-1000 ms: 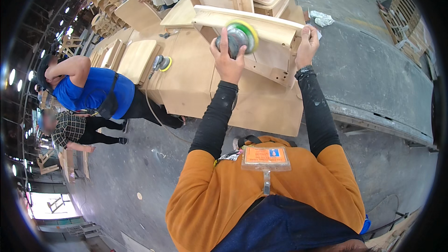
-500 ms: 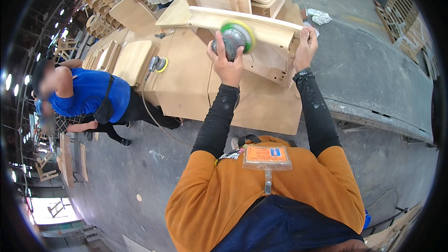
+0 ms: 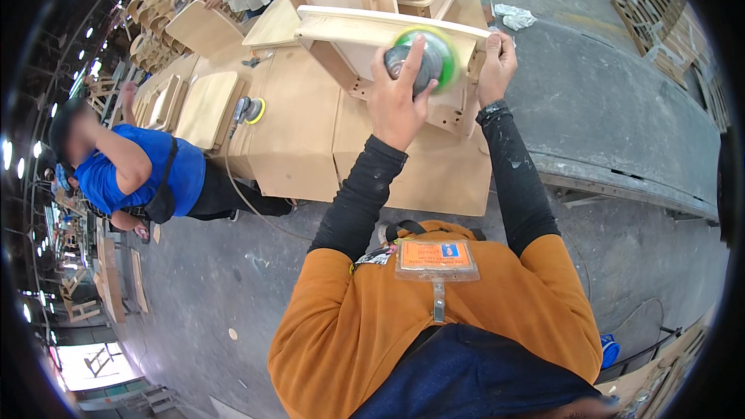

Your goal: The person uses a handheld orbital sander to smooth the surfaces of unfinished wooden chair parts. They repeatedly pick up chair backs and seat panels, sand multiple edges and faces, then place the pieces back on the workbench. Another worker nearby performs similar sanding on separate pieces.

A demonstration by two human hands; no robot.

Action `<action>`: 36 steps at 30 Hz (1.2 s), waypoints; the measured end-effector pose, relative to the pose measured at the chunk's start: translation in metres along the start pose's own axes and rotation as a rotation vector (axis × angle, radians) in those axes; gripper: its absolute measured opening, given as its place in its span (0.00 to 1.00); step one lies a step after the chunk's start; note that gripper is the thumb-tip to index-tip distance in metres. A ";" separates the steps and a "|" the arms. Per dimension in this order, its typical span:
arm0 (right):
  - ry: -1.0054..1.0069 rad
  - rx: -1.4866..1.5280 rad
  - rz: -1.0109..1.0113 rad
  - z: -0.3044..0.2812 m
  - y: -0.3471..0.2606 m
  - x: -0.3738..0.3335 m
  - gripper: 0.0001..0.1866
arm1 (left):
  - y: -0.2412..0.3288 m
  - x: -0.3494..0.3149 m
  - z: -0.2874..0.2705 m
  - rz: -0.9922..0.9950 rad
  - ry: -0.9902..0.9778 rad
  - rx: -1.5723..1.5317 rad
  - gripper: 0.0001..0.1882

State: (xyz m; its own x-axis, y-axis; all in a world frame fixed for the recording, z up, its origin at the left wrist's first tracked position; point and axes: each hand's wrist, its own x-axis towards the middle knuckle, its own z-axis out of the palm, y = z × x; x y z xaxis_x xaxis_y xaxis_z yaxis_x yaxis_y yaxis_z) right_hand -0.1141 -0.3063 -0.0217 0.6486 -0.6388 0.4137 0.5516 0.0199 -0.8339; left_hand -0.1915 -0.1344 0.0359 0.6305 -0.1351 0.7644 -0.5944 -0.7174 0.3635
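Cardboard-covered bench (image 3: 291, 136), frame (image 3: 341, 29) tilted on it; left hand (image 3: 398, 109) curled round sander (image 3: 419, 70), right hand (image 3: 497, 71) clamped on frame's right end; imo keep sander flat, go light near edges

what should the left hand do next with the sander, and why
Probably ease the sander leftward along the wooden frame: the left hand has it over the right half, near the right hand gripping that end, while the left stretch lies uncovered.
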 end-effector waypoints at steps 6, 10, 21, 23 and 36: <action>0.011 -0.044 -0.024 -0.003 -0.001 0.000 0.14 | -0.004 -0.010 0.015 -0.097 0.169 0.022 0.45; -0.024 -0.018 -0.038 0.001 -0.003 -0.004 0.13 | -0.006 -0.025 0.036 0.068 0.257 0.032 0.45; -0.016 -0.017 -0.014 0.005 -0.004 -0.002 0.14 | -0.031 -0.041 0.057 0.069 0.403 -0.054 0.46; -0.023 -0.017 -0.002 0.003 -0.003 -0.004 0.13 | -0.035 -0.040 0.054 0.083 0.384 -0.013 0.45; 0.008 -0.071 -0.007 0.007 0.001 0.007 0.14 | -0.086 0.022 -0.020 -0.270 -0.018 0.097 0.49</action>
State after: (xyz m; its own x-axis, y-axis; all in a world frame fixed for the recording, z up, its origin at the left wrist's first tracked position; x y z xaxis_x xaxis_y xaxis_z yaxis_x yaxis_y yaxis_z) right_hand -0.1057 -0.3056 -0.0173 0.6407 -0.6450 0.4166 0.5170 -0.0387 -0.8551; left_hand -0.1368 -0.0619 0.0323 0.7689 0.0582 0.6367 -0.3535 -0.7911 0.4993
